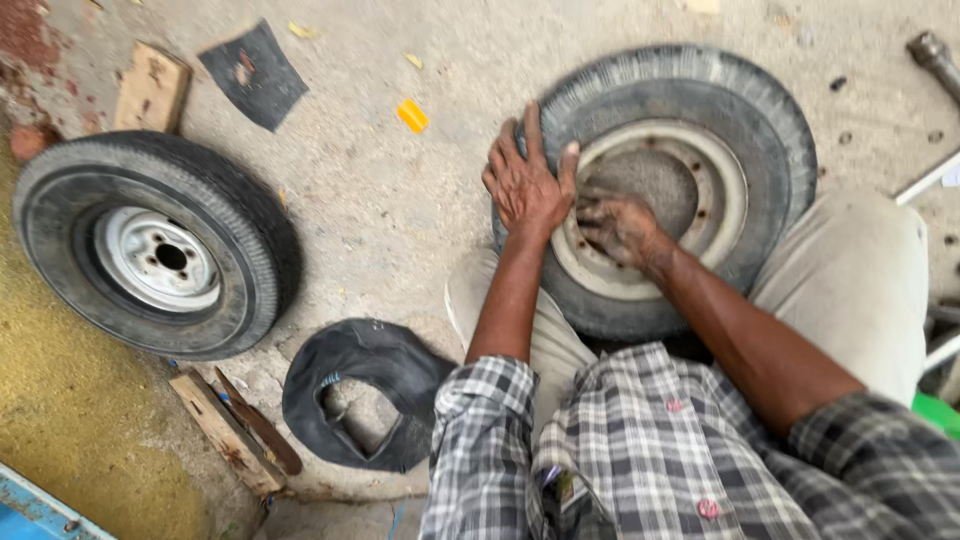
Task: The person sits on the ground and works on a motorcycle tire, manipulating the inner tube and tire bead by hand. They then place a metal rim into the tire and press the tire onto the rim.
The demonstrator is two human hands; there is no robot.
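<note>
Lying under both hands' grip: tyre (700, 90)

Matt rubber tyre (770, 110) (dusty), metal rim (725, 205).

Rough concrete floor seen from above, in even daylight.
We note a second wheel (155, 258), a limp inner tube (365, 393), wood scraps (150, 88), a black rubber patch (253, 75), and, at top right, possibly a metal tool (935, 55).

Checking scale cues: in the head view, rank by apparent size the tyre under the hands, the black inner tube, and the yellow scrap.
1. Tyre under the hands
2. Inner tube
3. Yellow scrap, far smallest
</note>
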